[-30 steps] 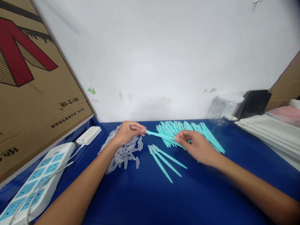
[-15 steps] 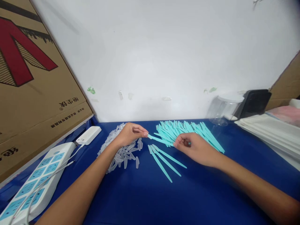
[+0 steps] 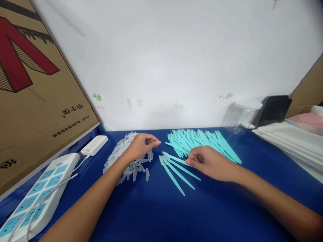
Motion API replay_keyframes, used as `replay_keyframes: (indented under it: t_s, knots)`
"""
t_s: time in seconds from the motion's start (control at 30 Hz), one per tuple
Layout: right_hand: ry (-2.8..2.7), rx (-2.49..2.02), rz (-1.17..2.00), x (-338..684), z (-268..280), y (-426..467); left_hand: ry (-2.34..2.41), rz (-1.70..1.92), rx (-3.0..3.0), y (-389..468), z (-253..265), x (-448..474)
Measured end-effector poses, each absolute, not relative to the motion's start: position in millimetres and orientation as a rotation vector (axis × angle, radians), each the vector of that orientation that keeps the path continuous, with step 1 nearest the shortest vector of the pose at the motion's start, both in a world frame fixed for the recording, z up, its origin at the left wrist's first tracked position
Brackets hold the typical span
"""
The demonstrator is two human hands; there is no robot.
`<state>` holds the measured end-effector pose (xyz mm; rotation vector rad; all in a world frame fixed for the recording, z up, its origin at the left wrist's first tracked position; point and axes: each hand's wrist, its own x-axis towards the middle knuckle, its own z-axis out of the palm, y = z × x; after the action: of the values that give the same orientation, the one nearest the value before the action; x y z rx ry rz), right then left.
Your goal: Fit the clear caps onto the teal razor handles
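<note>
My right hand (image 3: 209, 163) pinches the far end of a teal eyebrow razor (image 3: 176, 158). That razor lies low over the table, its head by the heads of three fanned-out razors (image 3: 176, 171). Behind the right hand spreads a heap of teal eyebrow razors (image 3: 191, 139). My left hand (image 3: 142, 146) has thumb and forefinger together, with nothing visible between them. It hovers at the right edge of a pile of translucent blade caps (image 3: 121, 149), hiding part of it.
A white power strip (image 3: 37, 195) with cables and a small white box (image 3: 94, 145) lie at left, by a large carton (image 3: 45, 101). At the back right stand a clear jar (image 3: 243, 116) and a black object (image 3: 274, 111), near stacked white sheets (image 3: 290, 141).
My left hand has let go of the eyebrow razor. My right hand has brought it slightly toward me, down beside the three fanned-out razors.
</note>
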<state>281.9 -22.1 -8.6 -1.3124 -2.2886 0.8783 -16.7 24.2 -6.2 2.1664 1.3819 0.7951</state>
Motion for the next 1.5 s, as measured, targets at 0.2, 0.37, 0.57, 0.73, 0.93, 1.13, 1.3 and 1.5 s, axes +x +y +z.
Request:
replay_keyframes:
  t_s: [0.2, 0.37, 0.57, 0.73, 0.93, 1.13, 1.3, 1.5]
  knots:
    - [-2.373, -1.336, 0.832, 285, -10, -21, 1.373, 0.462, 2.162, 24, 15, -44]
    - [-2.407, -1.334, 0.776, 287, -11, -21, 1.046, 0.1, 2.09, 17, 27, -50]
    - [-2.433, -1.285, 0.625, 286, -12, -20, 0.962, 0.041, 2.171, 12, 31, -43]
    - [-2.461, -1.227, 0.651, 284, -14, -20, 0.919, 0.011, 2.203, 13, 23, -40]
    - [-2.474, -1.2, 0.726, 282, -10, -24, 0.902, 0.015, 2.185, 10, 21, -35]
    - [-2.397, -1.226, 0.624, 280, -12, -24, 0.899, 0.024, 2.2, 8, 23, -35]
    - [-2.32, -1.391, 0.241, 286, -20, -13, 0.881, 0.018, 2.226, 9, 21, -37]
    - [-2.367, -1.436, 0.13, 288, -25, -11, 0.934, 0.013, 2.243, 11, 17, -38]
